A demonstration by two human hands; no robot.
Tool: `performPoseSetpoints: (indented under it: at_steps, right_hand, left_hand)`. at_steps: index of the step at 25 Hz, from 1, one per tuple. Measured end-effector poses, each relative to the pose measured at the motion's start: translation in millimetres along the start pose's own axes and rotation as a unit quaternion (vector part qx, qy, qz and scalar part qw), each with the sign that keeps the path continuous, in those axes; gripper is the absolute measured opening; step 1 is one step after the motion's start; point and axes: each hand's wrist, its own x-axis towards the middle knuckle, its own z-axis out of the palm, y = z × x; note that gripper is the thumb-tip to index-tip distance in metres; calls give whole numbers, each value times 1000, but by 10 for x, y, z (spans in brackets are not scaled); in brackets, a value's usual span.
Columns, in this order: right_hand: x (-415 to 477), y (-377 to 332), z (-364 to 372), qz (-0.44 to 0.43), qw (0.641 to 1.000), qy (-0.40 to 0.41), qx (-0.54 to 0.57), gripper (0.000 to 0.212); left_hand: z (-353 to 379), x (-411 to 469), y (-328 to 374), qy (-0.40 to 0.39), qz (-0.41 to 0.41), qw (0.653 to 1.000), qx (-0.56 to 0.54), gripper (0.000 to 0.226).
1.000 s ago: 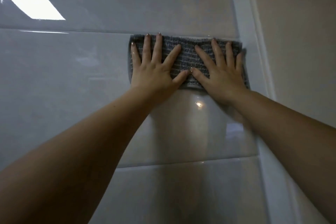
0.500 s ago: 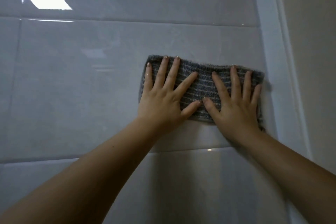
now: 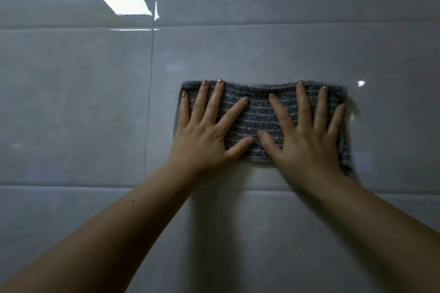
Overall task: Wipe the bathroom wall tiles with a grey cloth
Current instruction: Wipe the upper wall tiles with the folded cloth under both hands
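Head view: both palms flat on the folded grey ribbed cloth with pale stripes (image 3: 259,114), pressing it against the glossy pale grey wall tiles (image 3: 71,107). Left hand (image 3: 204,133) splayed wide on its left half, right hand (image 3: 307,140) splayed on the right, thumbs nearly touching. The cloth's right edge looks blurred.

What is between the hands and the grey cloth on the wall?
Nothing visible. The left hand and right hand both lie flat, fingers spread, straight on the grey cloth, pressing it against the wall tiles.
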Motion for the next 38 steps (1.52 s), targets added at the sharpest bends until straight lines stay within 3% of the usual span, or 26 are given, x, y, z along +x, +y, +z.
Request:
performPoseSetpoints:
  at_steps: [8,16,26,38]
  right_hand:
    - [-63,-828,91,-23,1000,-1,0,70]
    - [-420,-935,88,-86,996,-17,2,70]
    - [-600,-71,-45,-99,994,-32,-14,70]
    - [-781,1677,-224,-39,997,-53,-49,69]
  left_hand:
    - [-46,-466,-718,3,-17,1000,7,73]
    - [42,-927,-676,31,-32,999,12,76]
    - [135,-814,179,24,-40,999,-9,78]
    - [292,-84,1806,22,8,999,-23,77]
